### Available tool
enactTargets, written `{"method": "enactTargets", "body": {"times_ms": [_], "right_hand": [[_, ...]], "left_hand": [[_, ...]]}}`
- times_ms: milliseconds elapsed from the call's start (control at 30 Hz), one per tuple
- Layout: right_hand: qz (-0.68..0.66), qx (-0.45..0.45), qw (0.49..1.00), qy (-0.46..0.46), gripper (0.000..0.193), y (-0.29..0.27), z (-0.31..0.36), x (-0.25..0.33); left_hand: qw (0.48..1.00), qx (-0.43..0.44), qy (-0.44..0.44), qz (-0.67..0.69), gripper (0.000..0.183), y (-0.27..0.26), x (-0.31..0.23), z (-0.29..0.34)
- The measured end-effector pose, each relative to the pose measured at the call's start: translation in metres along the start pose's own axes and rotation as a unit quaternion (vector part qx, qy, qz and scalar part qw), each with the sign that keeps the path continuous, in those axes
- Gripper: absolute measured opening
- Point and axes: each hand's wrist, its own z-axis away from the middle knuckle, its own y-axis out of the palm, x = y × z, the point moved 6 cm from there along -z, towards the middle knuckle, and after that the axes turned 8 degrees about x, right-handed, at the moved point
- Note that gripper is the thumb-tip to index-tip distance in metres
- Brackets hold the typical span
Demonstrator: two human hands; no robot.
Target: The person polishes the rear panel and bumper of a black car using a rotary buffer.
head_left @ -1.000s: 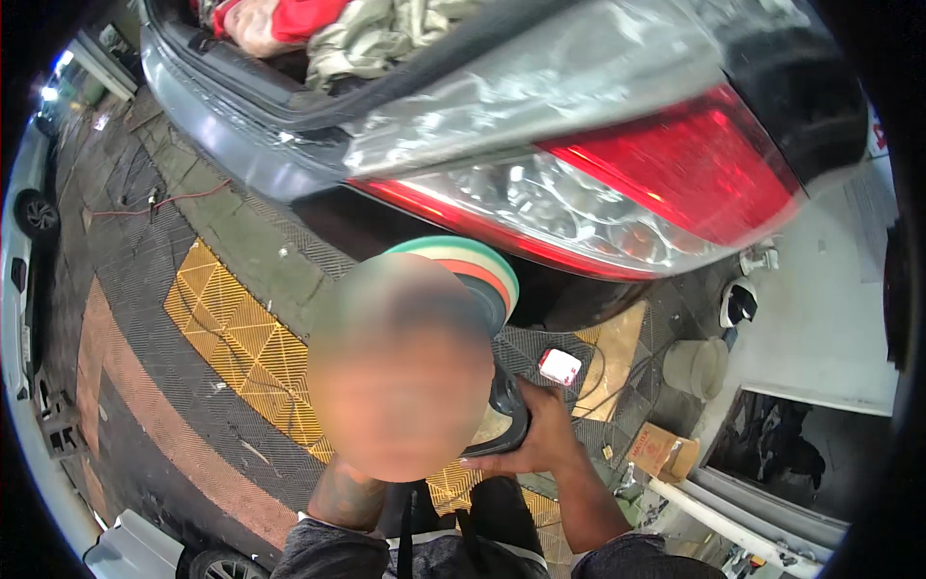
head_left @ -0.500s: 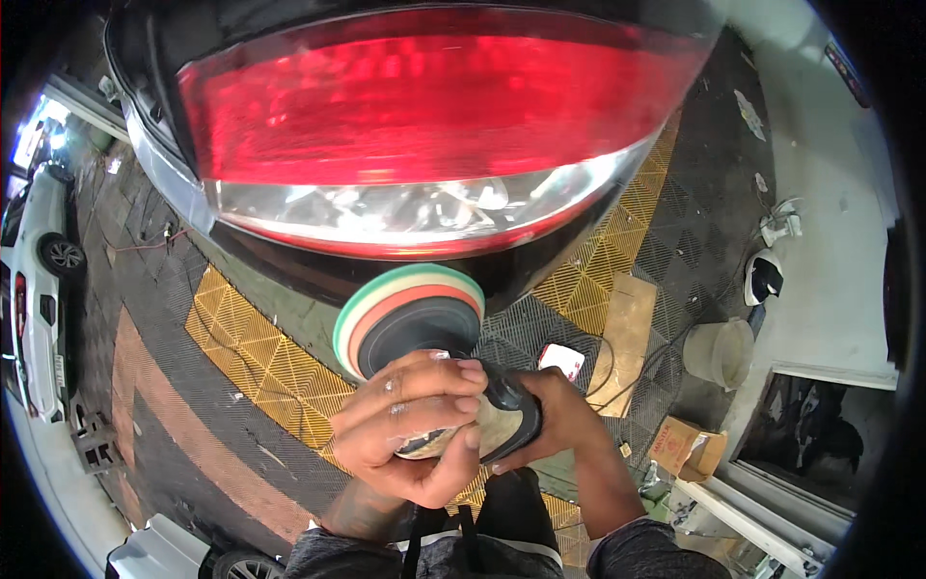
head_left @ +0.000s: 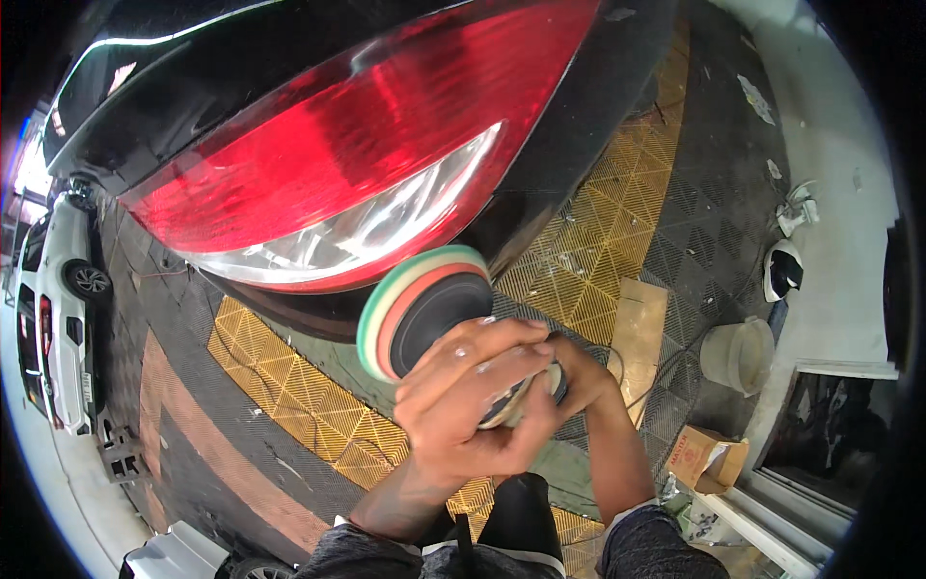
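Both my hands are closed around a handheld power polisher, which has a black backing plate and a round pad layered in orange, cream and green. My left hand wraps over its head, with white smears on the knuckles. Behind it, my right hand grips the body, most of which the hands hide. The pad faces a black car's tail light, red above with a clear strip below. Its rim overlaps the light's lower edge in view; whether it touches cannot be told.
Black and yellow floor tiles lie below. To the right are a cardboard strip, a bucket, an open cardboard box and a shoe by the wall. A white car stands left. A cord trails near my right arm.
The polisher and both hands have shifted right and slightly up. The tail light now appears tilted and farther left, as the view has turned. My grip stays on the polisher.
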Motion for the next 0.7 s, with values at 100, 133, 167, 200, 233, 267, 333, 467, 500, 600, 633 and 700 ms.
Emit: {"method": "enactTargets", "body": {"times_ms": [100,133,167,200,233,267,333,467,500,600,633,700], "right_hand": [[-0.068,-0.004,0.997,-0.02,0.074,-0.012,0.005,-0.009],[-0.081,-0.019,0.997,0.001,0.075,-0.018,0.007,-0.009],[-0.084,-0.031,0.996,0.017,0.075,-0.023,0.012,-0.008],[-0.086,-0.044,0.995,0.033,0.076,-0.03,0.017,-0.006],[-0.121,-0.067,0.99,0.038,0.082,-0.038,0.024,-0.011],[-0.16,-0.084,0.983,0.04,0.088,-0.044,0.028,-0.019],[-0.167,-0.107,0.979,0.043,0.089,-0.051,0.036,-0.026],[-0.153,-0.117,0.98,0.044,0.091,-0.041,0.031,-0.045],[-0.144,-0.116,0.981,0.05,0.091,-0.037,0.03,-0.048],[-0.099,-0.122,0.984,0.08,0.093,-0.018,0.034,-0.041],[-0.078,-0.128,0.984,0.097,0.093,-0.012,0.038,-0.036],[-0.07,-0.105,0.986,0.104,0.094,0.015,0.021,-0.044]], "left_hand": [[1.0,-0.003,0.005,-0.022,0.022,0.02,0.005,-0.01],[0.999,-0.009,0.013,-0.035,0.022,0.025,0.006,-0.015],[0.999,-0.01,0.013,-0.03,0.022,0.033,0.006,-0.02],[0.999,-0.011,0.018,-0.031,0.022,0.04,0.006,-0.026],[0.999,-0.014,0.022,-0.033,0.022,0.046,0.005,-0.03],[0.999,-0.023,0.002,-0.032,0.027,0.051,0.007,-0.033],[0.999,-0.026,0.006,-0.025,0.027,0.058,0.008,-0.039],[0.999,-0.022,0.006,-0.037,0.027,0.05,0.012,-0.031],[0.998,-0.027,0.003,-0.048,0.027,0.042,0.012,-0.026],[0.999,-0.03,-0.011,-0.032,0.025,0.024,0.008,-0.012],[1.0,-0.026,-0.014,-0.006,0.024,0.018,0.007,-0.007],[0.999,-0.016,-0.021,-0.02,0.023,-0.006,0.008,0.008]]}}
